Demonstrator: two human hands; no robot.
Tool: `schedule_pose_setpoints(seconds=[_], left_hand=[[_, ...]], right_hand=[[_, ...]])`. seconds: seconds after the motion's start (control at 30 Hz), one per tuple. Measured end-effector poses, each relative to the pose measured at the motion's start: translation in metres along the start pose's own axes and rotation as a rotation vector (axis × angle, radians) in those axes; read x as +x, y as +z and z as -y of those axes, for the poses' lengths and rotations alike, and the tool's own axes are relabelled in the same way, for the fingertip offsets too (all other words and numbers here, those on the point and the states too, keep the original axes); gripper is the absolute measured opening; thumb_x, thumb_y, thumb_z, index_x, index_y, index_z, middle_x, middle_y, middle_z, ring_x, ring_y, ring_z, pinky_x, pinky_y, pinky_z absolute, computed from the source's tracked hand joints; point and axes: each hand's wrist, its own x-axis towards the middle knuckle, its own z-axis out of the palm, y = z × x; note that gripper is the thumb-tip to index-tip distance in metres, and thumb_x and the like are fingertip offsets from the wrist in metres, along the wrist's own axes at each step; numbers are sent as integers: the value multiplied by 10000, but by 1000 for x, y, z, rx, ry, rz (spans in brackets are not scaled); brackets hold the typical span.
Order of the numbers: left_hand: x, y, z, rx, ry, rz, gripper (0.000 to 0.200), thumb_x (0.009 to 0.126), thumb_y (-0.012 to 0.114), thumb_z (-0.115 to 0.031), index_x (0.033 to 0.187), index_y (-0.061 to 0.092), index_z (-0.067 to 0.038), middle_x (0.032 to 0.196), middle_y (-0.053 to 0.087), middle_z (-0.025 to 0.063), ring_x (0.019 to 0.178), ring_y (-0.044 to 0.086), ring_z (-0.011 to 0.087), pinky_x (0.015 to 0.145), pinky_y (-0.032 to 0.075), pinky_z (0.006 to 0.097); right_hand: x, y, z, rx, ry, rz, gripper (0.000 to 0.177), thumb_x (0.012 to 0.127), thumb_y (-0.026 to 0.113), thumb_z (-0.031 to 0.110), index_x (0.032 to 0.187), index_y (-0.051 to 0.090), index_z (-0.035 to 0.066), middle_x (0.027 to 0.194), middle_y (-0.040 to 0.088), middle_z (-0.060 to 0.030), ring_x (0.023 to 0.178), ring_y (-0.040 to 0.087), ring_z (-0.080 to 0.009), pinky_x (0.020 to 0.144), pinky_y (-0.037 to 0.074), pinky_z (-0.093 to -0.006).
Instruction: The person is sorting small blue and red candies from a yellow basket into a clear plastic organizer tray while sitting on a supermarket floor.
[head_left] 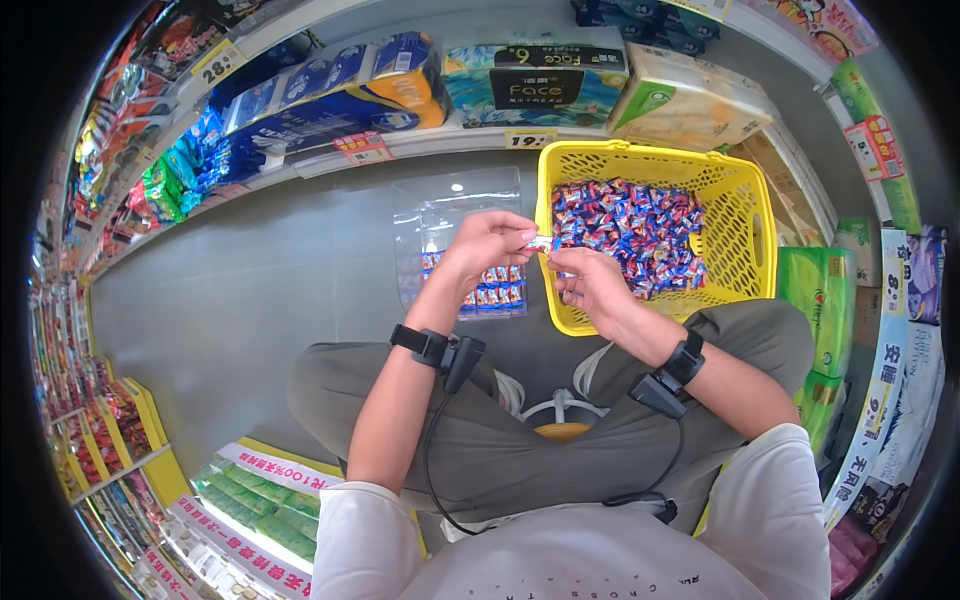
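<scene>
A small wrapped candy [541, 244] in red, white and blue is pinched between my two hands. My left hand [490, 245] grips its left end, and my right hand [592, 280] holds its right end. Under my left hand stands a clear plastic box [412, 222] with rows of similar wrapped candies [497, 290] in its near part. Just beyond my right hand, a yellow basket [740, 275] holds a big heap of the same loose candies [640, 225].
Shelves with tissue packs [535, 85] run along the far side. Green packs [815, 300] stand close on the right. Snack shelves [110, 420] line the left. My bent legs [350, 375] and a stool [560, 430] are below my hands. Grey floor [230, 270] spreads to the left.
</scene>
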Motion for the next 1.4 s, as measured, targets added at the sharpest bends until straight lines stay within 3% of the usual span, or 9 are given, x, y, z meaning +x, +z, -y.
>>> schedule_pose_setpoints(seconds=[0.27,0.4,0.43,0.7,0.97,1.0,1.03,1.13,1.4], left_hand=[[-1,-1,-8,275,103,111,264,879,711,-59,1112,645,46,949,696,107,782,680,146,705,581,254],[-4,8,-8,148,182,-34,252,870,736,-112,1033,659,63,869,702,106,742,677,142,672,568,254],[-7,10,-14,143,83,-35,260,875,737,-128,1052,657,45,904,696,97,781,676,145,707,569,266],[-1,3,0,122,-48,92,323,850,776,-186,1076,665,17,942,690,77,802,662,139,732,553,260],[54,-38,43,362,180,-362,333,823,781,-105,1084,667,67,947,720,104,810,682,135,710,550,246],[76,-51,69,387,232,-435,351,749,825,-139,1010,696,56,853,734,154,809,712,179,719,555,310],[79,-53,76,389,226,-438,351,749,825,-139,1010,696,56,853,734,154,809,712,179,719,555,310],[98,-63,99,727,153,-540,306,704,835,-227,899,732,-15,846,705,209,829,690,368,749,525,410],[145,-78,147,679,64,-651,303,727,812,-205,976,737,-49,920,723,177,922,694,356,796,538,429]], right_hand=[[8,-6,1,-117,-84,22,219,897,710,242,1048,708,84,839,645,17,640,538,-60,555,423,-201],[5,1,-3,-26,-102,14,192,931,668,147,1074,693,20,906,673,-45,724,626,-100,668,539,-227],[4,2,-3,19,-128,8,191,938,653,112,1082,681,-11,937,682,-75,774,663,-125,723,576,-238],[7,3,-4,69,-191,3,238,939,614,30,1156,612,-67,1039,674,-136,887,698,-195,799,596,-268],[10,-6,-5,88,-86,-78,292,920,567,102,1204,552,35,980,639,-43,802,619,-134,698,482,-271],[10,-5,-5,92,-82,-90,264,903,571,96,1163,573,55,943,621,-25,757,601,-113,659,466,-260],[11,-5,-6,96,-76,-100,239,886,574,91,1123,595,76,906,603,-6,713,584,-93,621,450,-249],[13,-7,-5,100,-60,-83,236,878,587,90,1114,589,73,909,602,0,709,572,-87,642,450,-249],[7,-8,-7,120,-1,-78,230,886,599,117,1111,582,78,923,609,-2,732,560,-85,668,445,-254]])
